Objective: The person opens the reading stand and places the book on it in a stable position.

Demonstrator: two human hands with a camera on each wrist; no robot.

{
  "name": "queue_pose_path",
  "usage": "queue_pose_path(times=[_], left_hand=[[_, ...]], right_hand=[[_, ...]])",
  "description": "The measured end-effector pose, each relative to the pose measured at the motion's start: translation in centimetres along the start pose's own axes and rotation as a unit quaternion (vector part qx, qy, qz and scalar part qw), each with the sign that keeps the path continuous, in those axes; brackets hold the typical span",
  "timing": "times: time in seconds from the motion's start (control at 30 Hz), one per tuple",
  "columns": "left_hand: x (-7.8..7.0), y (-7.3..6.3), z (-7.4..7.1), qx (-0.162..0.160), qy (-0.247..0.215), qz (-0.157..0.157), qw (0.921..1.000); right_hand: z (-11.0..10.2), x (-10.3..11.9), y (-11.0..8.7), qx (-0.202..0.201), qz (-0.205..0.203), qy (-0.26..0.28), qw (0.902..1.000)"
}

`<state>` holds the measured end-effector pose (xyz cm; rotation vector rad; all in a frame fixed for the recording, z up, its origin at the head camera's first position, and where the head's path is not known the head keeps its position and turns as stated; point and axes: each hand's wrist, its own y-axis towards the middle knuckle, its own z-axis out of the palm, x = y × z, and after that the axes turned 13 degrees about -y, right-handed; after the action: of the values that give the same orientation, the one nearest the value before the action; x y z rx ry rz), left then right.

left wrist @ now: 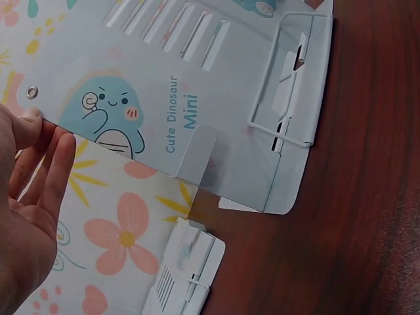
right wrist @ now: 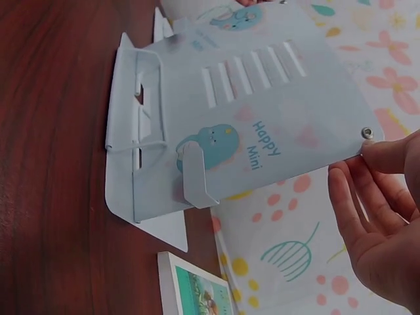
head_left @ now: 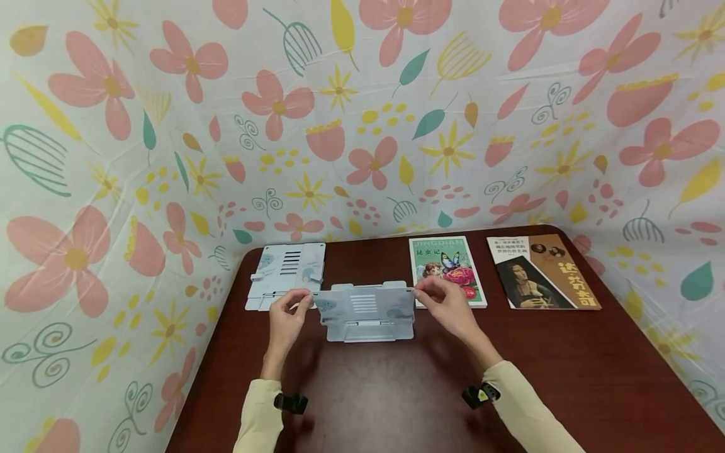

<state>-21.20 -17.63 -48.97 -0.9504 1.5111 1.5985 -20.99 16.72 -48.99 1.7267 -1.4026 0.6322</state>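
A pale blue metal book stand (head_left: 364,309) with a cute dinosaur print stands on the table, its slotted back panel tilted up from the base. My left hand (head_left: 287,318) pinches the panel's upper left corner between thumb and fingers. At the upper right corner, my right hand (head_left: 447,306) pinches the panel beside a small rivet. In the left wrist view the left thumb (left wrist: 27,128) presses near the edge. A white wire bracket (right wrist: 157,98) lies along the stand's lower edge, and a bent side clip (right wrist: 195,176) sticks out from the panel.
A second, similar book stand (head_left: 289,270) lies flat at the table's back left. Behind my right hand lies a green-covered book (head_left: 470,267), and farther right a book with a portrait cover (head_left: 546,277). A flower-printed cloth (head_left: 362,145) hangs behind the dark wooden table (head_left: 385,402).
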Motion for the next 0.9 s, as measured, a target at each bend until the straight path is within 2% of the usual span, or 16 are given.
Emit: queue_pose_path(times=[0.3,0.57,0.73,0.9], left_hand=[[0.0,-0.6,0.6,-0.032,0.023,0.023,0.999],[0.5,-0.5,1.5,-0.096,0.031,0.039,0.9941],[0.5,-0.1,2.2,-0.134,0.049,0.035,0.9892],[0.2,0.7,2.6,-0.147,0.051,0.022,0.9876]], right_hand=[[0.1,0.2,-0.5,-0.009,0.007,-0.004,0.9999],[0.1,0.5,-1.4,0.002,0.001,0.008,1.0],[0.2,0.7,-2.0,0.016,-0.022,0.022,0.9994],[0.5,0.8,-2.2,0.034,-0.035,0.033,0.9983]])
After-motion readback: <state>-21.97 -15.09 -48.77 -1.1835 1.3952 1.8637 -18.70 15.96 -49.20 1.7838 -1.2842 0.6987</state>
